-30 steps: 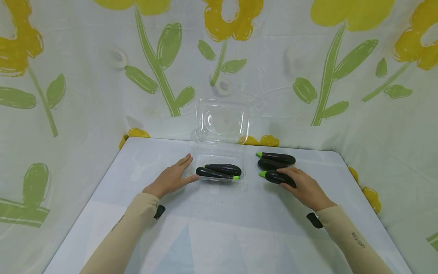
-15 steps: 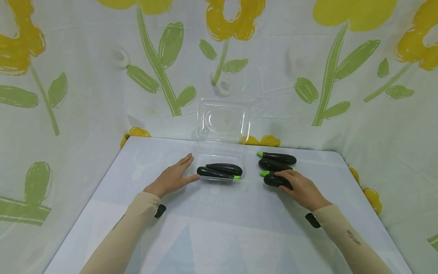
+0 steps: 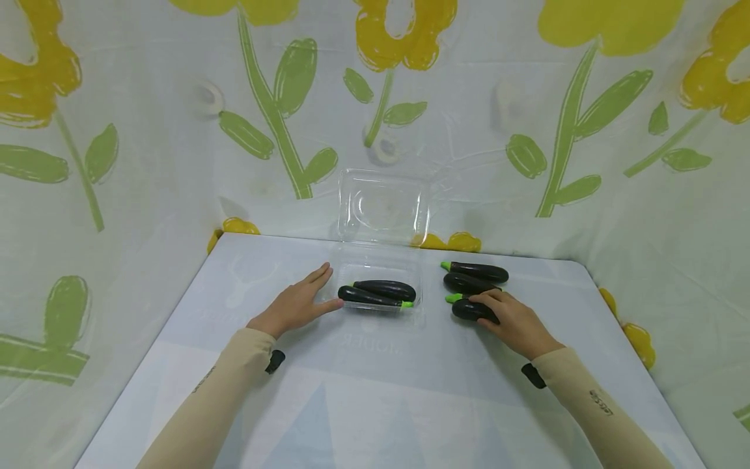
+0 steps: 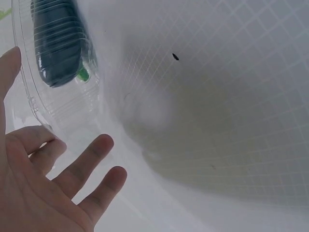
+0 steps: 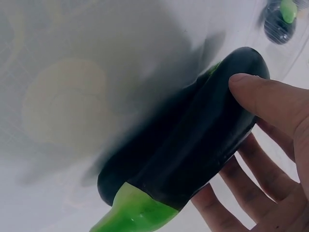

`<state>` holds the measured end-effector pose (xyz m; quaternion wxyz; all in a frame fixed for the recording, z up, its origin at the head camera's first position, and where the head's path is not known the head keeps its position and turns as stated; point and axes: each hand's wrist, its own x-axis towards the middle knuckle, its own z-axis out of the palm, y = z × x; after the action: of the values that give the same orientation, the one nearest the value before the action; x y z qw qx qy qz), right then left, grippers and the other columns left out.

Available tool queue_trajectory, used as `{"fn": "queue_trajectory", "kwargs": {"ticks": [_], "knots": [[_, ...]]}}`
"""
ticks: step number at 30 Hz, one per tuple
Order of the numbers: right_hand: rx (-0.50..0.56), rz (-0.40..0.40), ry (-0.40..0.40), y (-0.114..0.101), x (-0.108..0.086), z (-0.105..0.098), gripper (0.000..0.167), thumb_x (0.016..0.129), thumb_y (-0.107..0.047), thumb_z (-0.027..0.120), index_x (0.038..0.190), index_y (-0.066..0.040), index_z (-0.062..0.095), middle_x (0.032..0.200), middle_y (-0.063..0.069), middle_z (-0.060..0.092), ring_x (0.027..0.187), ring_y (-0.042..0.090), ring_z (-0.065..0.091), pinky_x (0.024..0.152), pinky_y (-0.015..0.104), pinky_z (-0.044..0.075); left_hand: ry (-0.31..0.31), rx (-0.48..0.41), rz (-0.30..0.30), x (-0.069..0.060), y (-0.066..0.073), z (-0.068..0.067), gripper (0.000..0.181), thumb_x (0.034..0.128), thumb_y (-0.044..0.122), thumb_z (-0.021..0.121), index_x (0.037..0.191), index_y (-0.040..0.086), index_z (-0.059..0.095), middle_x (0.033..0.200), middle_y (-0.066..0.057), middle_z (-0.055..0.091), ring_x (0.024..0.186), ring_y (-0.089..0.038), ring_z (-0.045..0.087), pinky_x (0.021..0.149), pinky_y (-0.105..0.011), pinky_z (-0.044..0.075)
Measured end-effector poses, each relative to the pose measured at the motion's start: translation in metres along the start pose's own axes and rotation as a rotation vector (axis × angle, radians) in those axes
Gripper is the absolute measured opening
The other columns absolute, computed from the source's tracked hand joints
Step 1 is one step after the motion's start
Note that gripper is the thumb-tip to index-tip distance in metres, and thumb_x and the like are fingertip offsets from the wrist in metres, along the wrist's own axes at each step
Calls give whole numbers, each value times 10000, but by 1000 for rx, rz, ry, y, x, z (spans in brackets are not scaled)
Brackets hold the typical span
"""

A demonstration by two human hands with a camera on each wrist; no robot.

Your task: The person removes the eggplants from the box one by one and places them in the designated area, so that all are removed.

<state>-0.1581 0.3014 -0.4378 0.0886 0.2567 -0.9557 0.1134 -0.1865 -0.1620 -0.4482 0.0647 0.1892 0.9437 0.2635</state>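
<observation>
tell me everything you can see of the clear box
The box looks like clear plastic, with ribbed walls and a lid standing open along its back edge. It sits on the table, two eggplants lying inside, stems at opposite ends. The left hand appears to touch its left side.

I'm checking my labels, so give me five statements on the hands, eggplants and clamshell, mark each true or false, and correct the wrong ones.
1. Two eggplants lie in the clear plastic clamshell. True.
2. The clamshell is closed. False: its lid stands open.
3. Both hands hold eggplants. False: the left hand holds nothing.
4. The right hand holds an eggplant. True.
5. Every eggplant is inside the clamshell. False: more eggplants lie on the table to its right.
</observation>
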Motion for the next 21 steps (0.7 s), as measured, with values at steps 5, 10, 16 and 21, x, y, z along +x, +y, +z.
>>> {"fn": "queue_trajectory", "kwargs": {"ticks": [5, 10, 16, 21], "knots": [[-16, -17, -6, 1, 1, 2, 513, 817, -94, 861, 1292, -124, 669, 1257, 101, 633, 1149, 339, 631, 879, 518, 565, 4, -1, 1, 0, 0, 0, 931, 938, 633, 607, 1618, 106, 251, 1689, -45, 178, 1488, -341, 303, 1175, -563, 293], [-24, -33, 4, 0, 2, 2, 513, 798, -79, 872, 1272, -114, 680, 1230, 100, 639, 1131, 335, 638, 875, 510, 568, 3, -3, -2, 0, -1, 0, 931, 938, 636, 605, 1619, 110, 249, 1690, -33, 170, 1491, -337, 297, 1178, -562, 288], [-22, -26, -9, 0, 2, 3, 519, 788, -69, 878, 1269, -108, 686, 1225, 102, 638, 1133, 338, 638, 875, 512, 567, 1, -8, -7, 0, 0, 0, 926, 941, 634, 602, 1620, 114, 248, 1691, -28, 166, 1494, -333, 291, 1180, -561, 284], [-19, -6, -39, 1, 1, 4, 543, 793, -76, 875, 1295, -110, 671, 1245, 107, 631, 1149, 349, 630, 877, 524, 565, 2, -6, -7, -1, 1, 0, 926, 941, 629, 605, 1619, 108, 249, 1690, -36, 169, 1492, -339, 295, 1178, -563, 286]]}}
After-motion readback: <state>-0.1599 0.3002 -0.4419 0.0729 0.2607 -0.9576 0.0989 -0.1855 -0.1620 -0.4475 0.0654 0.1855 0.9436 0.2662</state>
